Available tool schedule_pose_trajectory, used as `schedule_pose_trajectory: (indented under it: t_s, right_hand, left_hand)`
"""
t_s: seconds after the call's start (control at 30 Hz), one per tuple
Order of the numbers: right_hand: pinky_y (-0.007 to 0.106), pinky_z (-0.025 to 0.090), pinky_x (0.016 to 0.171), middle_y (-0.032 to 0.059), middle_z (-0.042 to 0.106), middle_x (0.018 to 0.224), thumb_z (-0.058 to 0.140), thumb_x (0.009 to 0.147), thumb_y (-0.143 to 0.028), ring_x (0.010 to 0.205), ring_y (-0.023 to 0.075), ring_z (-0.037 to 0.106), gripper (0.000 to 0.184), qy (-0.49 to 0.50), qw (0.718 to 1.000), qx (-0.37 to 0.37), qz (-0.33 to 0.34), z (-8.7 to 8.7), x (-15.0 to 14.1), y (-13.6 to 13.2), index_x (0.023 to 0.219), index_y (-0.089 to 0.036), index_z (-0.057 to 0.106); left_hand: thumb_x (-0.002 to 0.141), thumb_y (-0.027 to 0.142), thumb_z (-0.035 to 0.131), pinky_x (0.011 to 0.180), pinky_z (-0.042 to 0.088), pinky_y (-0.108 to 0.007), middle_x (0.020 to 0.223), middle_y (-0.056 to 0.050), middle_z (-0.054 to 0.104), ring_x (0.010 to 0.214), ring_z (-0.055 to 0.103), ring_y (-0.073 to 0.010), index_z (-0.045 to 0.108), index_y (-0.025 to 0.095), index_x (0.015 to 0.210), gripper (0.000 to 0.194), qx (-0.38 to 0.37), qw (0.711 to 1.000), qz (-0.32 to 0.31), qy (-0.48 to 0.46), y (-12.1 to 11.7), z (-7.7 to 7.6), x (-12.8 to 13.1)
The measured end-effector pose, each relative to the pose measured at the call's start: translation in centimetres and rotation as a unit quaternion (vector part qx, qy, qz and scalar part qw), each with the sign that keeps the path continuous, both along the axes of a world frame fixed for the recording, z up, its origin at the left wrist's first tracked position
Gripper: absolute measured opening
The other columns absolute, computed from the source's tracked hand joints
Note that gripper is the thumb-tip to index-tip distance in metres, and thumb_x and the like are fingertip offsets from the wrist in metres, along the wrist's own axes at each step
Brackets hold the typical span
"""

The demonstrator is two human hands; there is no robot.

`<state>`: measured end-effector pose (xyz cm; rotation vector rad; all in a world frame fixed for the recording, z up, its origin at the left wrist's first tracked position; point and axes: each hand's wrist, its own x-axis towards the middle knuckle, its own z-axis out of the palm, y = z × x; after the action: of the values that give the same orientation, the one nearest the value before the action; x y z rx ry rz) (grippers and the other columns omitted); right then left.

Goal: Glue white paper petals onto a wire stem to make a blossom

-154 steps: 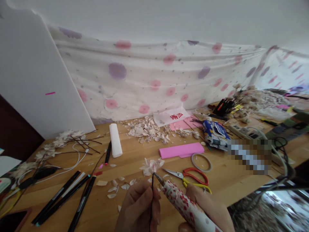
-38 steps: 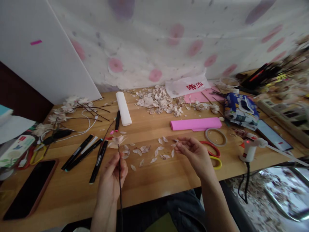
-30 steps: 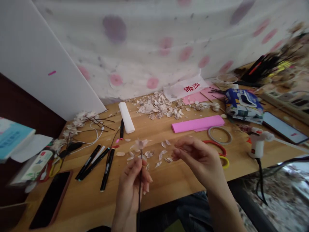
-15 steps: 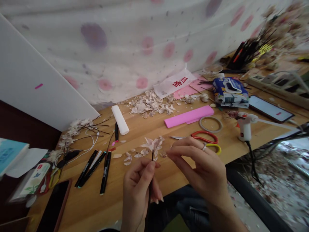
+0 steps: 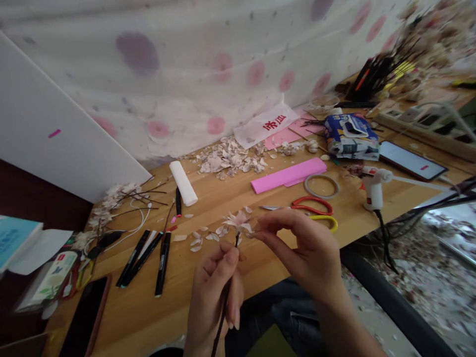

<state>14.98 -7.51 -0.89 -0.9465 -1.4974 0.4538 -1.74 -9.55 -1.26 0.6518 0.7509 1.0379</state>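
Note:
My left hand (image 5: pixel 219 277) pinches a thin dark stem (image 5: pixel 224 302) between thumb and fingers. At the top of that stem is a pale pink artificial flower (image 5: pixel 238 221) with pointed petals. My right hand (image 5: pixel 301 248) is closed in a pinch at the flower's right side, its thumb and forefinger tips on a small pale petal (image 5: pixel 250 234). Several loose petals (image 5: pixel 197 242) lie on the wooden table behind and left of my left hand. Red-and-yellow-handled scissors (image 5: pixel 312 206) lie just beyond my right hand, partly hidden by it.
A heap of petals (image 5: pixel 226 158) lies by the curtain. Pink paper (image 5: pixel 286 176), a tape roll (image 5: pixel 322 186), a glue gun (image 5: pixel 375 188) and a wipes pack (image 5: pixel 351 136) are on the right. Black markers (image 5: pixel 162 263), a phone (image 5: pixel 85 317) and flowered twigs (image 5: pixel 122 196) are on the left.
My right hand has moved left and its fingertips are now at the flower. The flower has turned in my left hand, and the stem slants more. The view has shifted slightly.

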Motion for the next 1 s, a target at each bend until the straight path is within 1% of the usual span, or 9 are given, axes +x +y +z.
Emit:
schedule_pose_trajectory:
  t_s: [0.13,0.3,0.47,0.53,0.63,0.7,0.83,1.0]
  right_hand:
    - [0.021,0.057,0.065,-0.0043,0.074,0.083,0.074,0.092,-0.01,0.067,0.0111,0.068,0.021,-0.007,1.0,-0.009,-0.005,-0.1,-0.2,0.2,0.104,-0.026,0.067]
    - [0.02,0.056,0.064,-0.0048,0.074,0.083,0.073,0.093,-0.012,0.066,0.01,0.067,0.02,-0.018,0.999,-0.014,-0.031,-0.1,-0.4,0.2,0.104,-0.026,0.065]
    - [0.021,0.057,0.064,-0.0044,0.073,0.083,0.072,0.094,-0.013,0.065,0.0101,0.066,0.019,-0.039,0.998,-0.015,-0.039,0.0,-0.7,0.2,0.105,-0.026,0.064]
    - [0.022,0.057,0.063,-0.0039,0.072,0.082,0.072,0.094,-0.013,0.065,0.0106,0.066,0.018,-0.041,0.998,-0.022,-0.044,-0.1,-0.8,0.2,0.104,-0.026,0.064]
    - [0.021,0.057,0.063,-0.004,0.073,0.082,0.072,0.093,-0.013,0.065,0.0101,0.066,0.02,-0.021,0.998,-0.036,-0.038,-0.2,-0.9,0.1,0.106,-0.025,0.064]
    - [0.02,0.057,0.062,-0.0047,0.073,0.082,0.073,0.092,-0.013,0.064,0.0092,0.066,0.022,-0.004,0.998,-0.048,-0.03,-0.3,-1.0,0.1,0.108,-0.025,0.064]
    - [0.021,0.056,0.06,-0.0047,0.073,0.08,0.073,0.091,-0.014,0.06,0.0095,0.064,0.022,0.008,0.997,-0.066,-0.031,-0.3,-1.0,0.1,0.108,-0.025,0.063]
    - [0.022,0.056,0.06,-0.0044,0.074,0.079,0.071,0.091,-0.013,0.059,0.0099,0.064,0.023,-0.007,0.997,-0.054,-0.049,-0.2,-1.1,0.2,0.108,-0.025,0.064]
  left_hand:
    - [0.091,0.04,0.076,0.034,0.023,-0.012,0.031,0.01,0.046,0.026,0.017,-0.0019,0.076,0.02,0.081,0.023,-0.015,1.0,-0.007,-0.012,-0.1,0.2,-0.1]
    - [0.092,0.04,0.076,0.036,0.026,-0.012,0.032,0.009,0.044,0.027,0.02,-0.002,0.076,0.019,0.083,0.023,-0.024,0.999,-0.02,-0.01,0.0,0.2,-0.3]
    - [0.093,0.038,0.075,0.036,0.027,-0.012,0.032,0.009,0.045,0.027,0.021,-0.0019,0.075,0.019,0.084,0.021,-0.023,1.0,-0.017,-0.006,0.1,-0.4,-0.3]
    - [0.094,0.036,0.073,0.033,0.024,-0.012,0.031,0.011,0.042,0.025,0.017,-0.0018,0.075,0.019,0.085,0.02,-0.008,1.0,-0.013,-0.02,0.0,-0.9,-0.2]
    - [0.095,0.035,0.072,0.029,0.017,-0.013,0.029,0.013,0.035,0.022,0.006,-0.0013,0.074,0.02,0.084,0.019,0.016,0.998,-0.006,-0.054,0.0,-1.4,0.0]
    - [0.095,0.034,0.071,0.03,0.017,-0.013,0.029,0.013,0.036,0.023,0.006,-0.0014,0.075,0.02,0.084,0.018,0.014,0.998,-0.01,-0.053,-0.1,-1.3,-0.1]
    - [0.096,0.036,0.071,0.035,0.024,-0.012,0.032,0.011,0.043,0.028,0.013,-0.0029,0.075,0.021,0.085,0.019,-0.009,0.999,-0.028,-0.025,0.0,-0.5,-0.5]
    - [0.099,0.033,0.067,0.034,0.024,-0.012,0.032,0.01,0.042,0.028,0.014,-0.0032,0.075,0.02,0.085,0.02,-0.016,0.999,-0.035,-0.038,0.1,-0.6,-0.7]
